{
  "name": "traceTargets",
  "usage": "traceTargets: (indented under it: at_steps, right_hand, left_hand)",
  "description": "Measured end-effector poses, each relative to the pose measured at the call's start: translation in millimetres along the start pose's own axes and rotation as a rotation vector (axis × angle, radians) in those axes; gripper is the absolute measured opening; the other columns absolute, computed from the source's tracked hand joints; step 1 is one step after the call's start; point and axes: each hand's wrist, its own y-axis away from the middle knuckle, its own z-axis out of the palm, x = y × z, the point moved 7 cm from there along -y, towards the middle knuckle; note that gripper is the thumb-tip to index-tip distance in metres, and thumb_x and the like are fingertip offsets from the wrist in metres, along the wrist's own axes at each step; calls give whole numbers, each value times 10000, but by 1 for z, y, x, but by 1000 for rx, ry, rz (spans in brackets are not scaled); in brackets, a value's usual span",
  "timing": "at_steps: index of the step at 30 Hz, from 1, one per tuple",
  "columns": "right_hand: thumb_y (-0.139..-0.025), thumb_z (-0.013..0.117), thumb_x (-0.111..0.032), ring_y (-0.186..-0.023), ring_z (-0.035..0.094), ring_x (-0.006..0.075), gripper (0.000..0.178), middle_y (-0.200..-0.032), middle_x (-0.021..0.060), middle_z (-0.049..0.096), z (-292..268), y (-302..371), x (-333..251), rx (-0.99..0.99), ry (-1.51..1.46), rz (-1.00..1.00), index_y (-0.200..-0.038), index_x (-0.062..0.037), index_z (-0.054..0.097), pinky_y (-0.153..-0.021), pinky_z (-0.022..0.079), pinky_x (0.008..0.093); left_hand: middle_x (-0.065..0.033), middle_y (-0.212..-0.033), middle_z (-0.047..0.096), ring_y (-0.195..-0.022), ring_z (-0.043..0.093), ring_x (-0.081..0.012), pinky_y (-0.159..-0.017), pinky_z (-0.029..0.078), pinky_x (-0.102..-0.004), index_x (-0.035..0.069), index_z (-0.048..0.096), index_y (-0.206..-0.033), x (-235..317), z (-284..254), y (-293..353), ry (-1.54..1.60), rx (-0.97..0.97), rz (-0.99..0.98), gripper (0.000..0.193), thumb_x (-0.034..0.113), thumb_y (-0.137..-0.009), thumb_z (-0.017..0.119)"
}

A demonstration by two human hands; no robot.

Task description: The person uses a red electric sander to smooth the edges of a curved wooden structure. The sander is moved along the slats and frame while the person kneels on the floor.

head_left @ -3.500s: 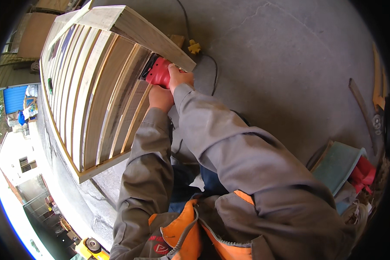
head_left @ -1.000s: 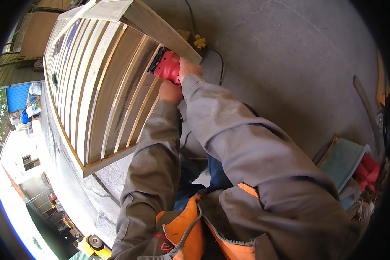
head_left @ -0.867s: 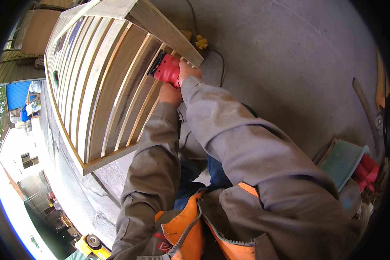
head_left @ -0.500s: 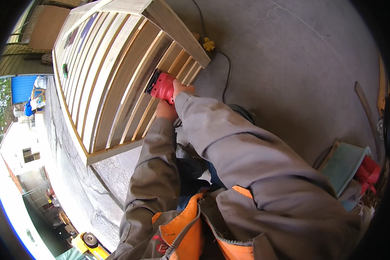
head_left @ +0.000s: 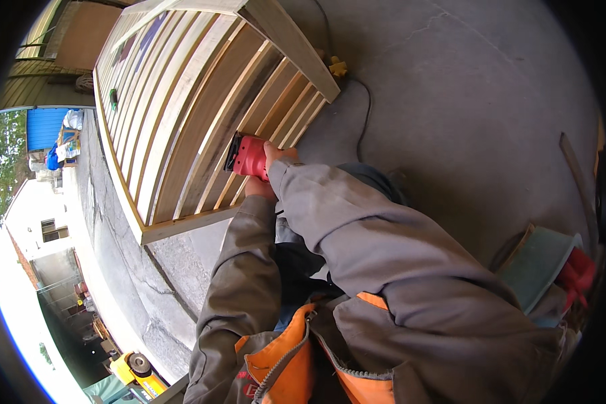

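"Where's that squarish red handheld power sander?"

"About eleven o'clock from the front of the grey-brown cloth work jacket, over the long, pale, slatted wooden frame. Its flat black pad faces nine o'clock and seems to sit against the slats."

"Which hand has it?"

"Both grasp it, as far as I see: the right hand at its three o'clock end, the left hand below at six, fingertips hidden behind the body."

"Heavy?"

"Dense for its size, I'd guess, and rigid. That smooth, plastic-looking shell could turn slippery with dust, so hold it by the thick rear, clear of the pad."

"And the frame?"

"Stiff overall, I'd say; single slats might give or dent under a hard push."

"Whose cable is that?"

"The thin black cable at two o'clock? I can't tell whether it feeds the sander."
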Motion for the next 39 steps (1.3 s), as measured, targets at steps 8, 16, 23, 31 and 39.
traceTargets:
  at_steps: [8, 16, 23, 31, 39]
  right_hand:
    - [-925, 693, -478, -1127, 692, 424, 682, -1219, 299, 695, -15, 3, -15, -98, 32, 24, -1301, 79, 578, -995, 529, 473]
    - [-927, 685, -464, -1202, 658, 422, 650, -1290, 290, 669, -33, 13, -31, -127, 103, 26, -1312, 50, 583, -1027, 514, 472]
    - [-908, 672, -462, -1177, 667, 436, 635, -1265, 287, 682, -34, 3, -35, -62, 14, -17, -1286, 42, 595, -1022, 520, 481]
    - [-910, 684, -478, -1176, 674, 419, 643, -1252, 287, 689, -44, -2, -42, -5, 4, 7, -1254, 63, 629, -1019, 515, 470]
    - [-888, 654, -464, -1159, 670, 450, 643, -1257, 299, 675, -39, -27, -37, -11, -10, -3, -1274, 42, 566, -1017, 527, 492]
  left_hand:
    - [-194, -1137, 758, -1119, 720, -339, -943, 552, -427, 56, 707, -1186, -31, 24, -28, -78, 66, -18, 572, 433, -784, 854]
    - [-194, -1149, 757, -1154, 708, -335, -952, 548, -426, 60, 699, -1206, -22, 30, -32, -89, 2, 19, 597, 438, -775, 864]
    - [-183, -1140, 761, -1143, 714, -327, -950, 548, -428, 64, 714, -1177, -12, 32, -38, -65, 26, 70, 552, 419, -782, 863]
    - [-219, -1081, 759, -1099, 716, -378, -913, 558, -453, 46, 731, -1088, 8, 32, -38, -107, 36, 35, 513, 441, -782, 847]
    - [-257, -1025, 749, -1041, 717, -424, -865, 559, -478, 7, 720, -1036, 27, 31, -34, -84, 57, 96, 495, 422, -791, 832]
